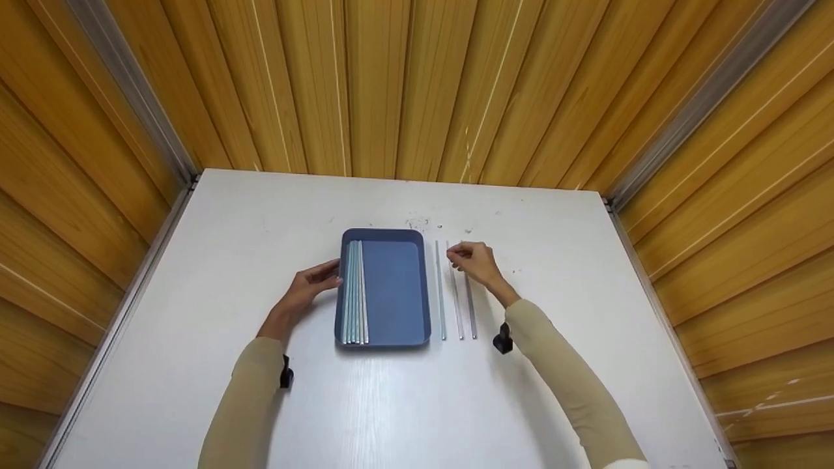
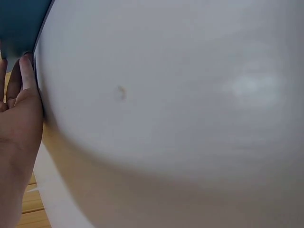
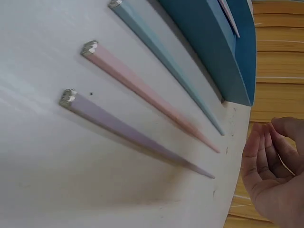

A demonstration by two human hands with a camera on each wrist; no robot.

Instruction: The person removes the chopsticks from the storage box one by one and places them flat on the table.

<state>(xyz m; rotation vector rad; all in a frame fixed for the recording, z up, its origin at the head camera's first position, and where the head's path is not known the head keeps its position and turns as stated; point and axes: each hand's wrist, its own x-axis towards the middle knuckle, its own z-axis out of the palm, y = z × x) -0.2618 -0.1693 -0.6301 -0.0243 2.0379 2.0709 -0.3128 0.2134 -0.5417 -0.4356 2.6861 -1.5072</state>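
A blue rectangular tray (image 1: 394, 293) holds several light blue and pale chopsticks (image 1: 354, 293) lengthwise along its left side. My left hand (image 1: 306, 290) touches the tray's left wall, its fingers mostly straight in the left wrist view. Right of the tray, three chopsticks lie on the table: a light blue chopstick (image 3: 166, 64), a pink chopstick (image 3: 142, 92) and a purple chopstick (image 3: 137, 133), each with a silver end. My right hand (image 1: 474, 262) is over their far ends. Its thumb meets the curled fingertips (image 3: 266, 130), and nothing shows between them.
The white table (image 1: 260, 228) carries the tray and the loose chopsticks. Small dark specks (image 1: 420, 223) mark its surface beyond the tray. Wood-patterned walls (image 1: 371, 91) stand behind and at both sides. Each sleeve bears a small black device (image 1: 503, 339) near the wrist.
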